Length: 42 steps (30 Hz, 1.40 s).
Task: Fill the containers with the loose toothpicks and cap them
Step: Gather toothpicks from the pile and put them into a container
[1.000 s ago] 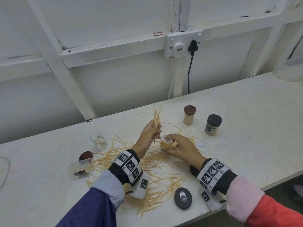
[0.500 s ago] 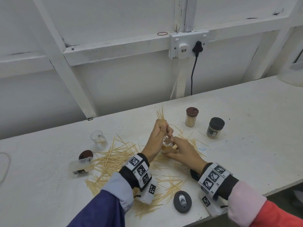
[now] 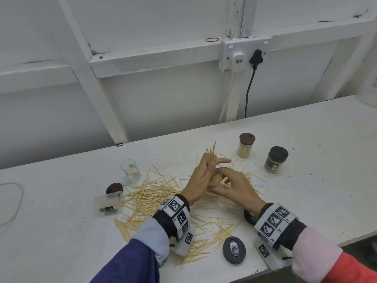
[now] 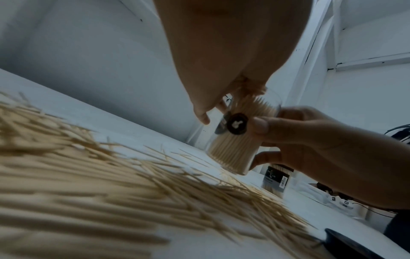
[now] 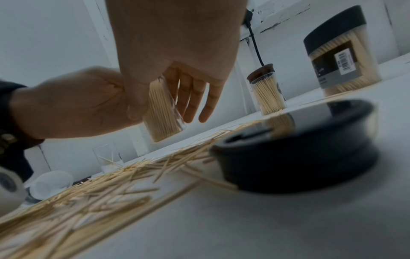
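Observation:
My left hand (image 3: pixel 211 165) pinches a bundle of toothpicks (image 3: pixel 211 152) upright, their tips fanning out above the fist. The bundle's lower ends go into the mouth of a small clear container (image 3: pixel 216 178). My right hand (image 3: pixel 226 181) grips that container, tilted, just above the table. In the left wrist view the container (image 4: pixel 238 140) is packed with toothpicks, with the right thumb on its side. In the right wrist view the container (image 5: pixel 162 113) hangs clear of the table. Loose toothpicks (image 3: pixel 155 193) lie scattered under and left of both hands.
A brown-capped full container (image 3: pixel 246 146) and a black-lidded jar (image 3: pixel 275 159) stand at the back right. An uncapped clear container (image 3: pixel 130 170) stands at the left; another (image 3: pixel 108 203) lies on its side by a brown lid (image 3: pixel 114 188). A black lid (image 3: pixel 234 250) lies near the front edge.
My left hand has brought the toothpick bundle from above left down into the container's mouth. The right hand has tilted the container towards it.

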Each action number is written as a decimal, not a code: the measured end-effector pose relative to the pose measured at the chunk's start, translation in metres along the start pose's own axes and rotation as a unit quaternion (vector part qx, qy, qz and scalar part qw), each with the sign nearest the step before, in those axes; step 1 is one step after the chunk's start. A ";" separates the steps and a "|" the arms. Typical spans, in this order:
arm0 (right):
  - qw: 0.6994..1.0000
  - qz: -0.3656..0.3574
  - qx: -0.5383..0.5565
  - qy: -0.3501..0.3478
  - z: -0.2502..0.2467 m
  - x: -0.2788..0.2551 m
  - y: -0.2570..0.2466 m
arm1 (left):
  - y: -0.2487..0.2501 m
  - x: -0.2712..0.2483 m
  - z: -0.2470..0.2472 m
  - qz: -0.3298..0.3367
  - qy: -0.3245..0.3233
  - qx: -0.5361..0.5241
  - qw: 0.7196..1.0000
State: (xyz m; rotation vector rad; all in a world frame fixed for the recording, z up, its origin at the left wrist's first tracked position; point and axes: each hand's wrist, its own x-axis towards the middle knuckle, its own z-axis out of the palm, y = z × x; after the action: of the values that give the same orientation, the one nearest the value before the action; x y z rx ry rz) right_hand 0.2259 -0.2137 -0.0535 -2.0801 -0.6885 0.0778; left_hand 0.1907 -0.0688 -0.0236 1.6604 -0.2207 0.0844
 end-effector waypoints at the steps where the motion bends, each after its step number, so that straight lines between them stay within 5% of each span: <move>1: 1.000 -0.001 -0.002 0.000 0.000 0.000 0.001 | 0.000 0.000 -0.002 0.000 -0.001 0.005 1.000; 22: 0.999 0.007 -0.036 -0.012 0.002 -0.002 -0.010 | -0.013 -0.010 -0.018 -0.113 -0.082 -0.040 0.989; 34: 0.999 -0.011 -0.035 -0.040 0.009 -0.003 -0.009 | -0.001 -0.003 -0.003 -0.126 0.057 0.014 0.990; 42: 0.999 -0.029 -0.036 -0.027 0.008 -0.004 -0.009 | 0.000 -0.010 -0.011 -0.116 0.031 -0.034 0.992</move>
State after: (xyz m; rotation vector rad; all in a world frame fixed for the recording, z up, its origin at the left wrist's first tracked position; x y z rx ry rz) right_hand 0.2157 -0.2054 -0.0517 -2.1326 -0.7941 0.0768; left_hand 0.1818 -0.0570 -0.0243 1.6014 0.0169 -0.0469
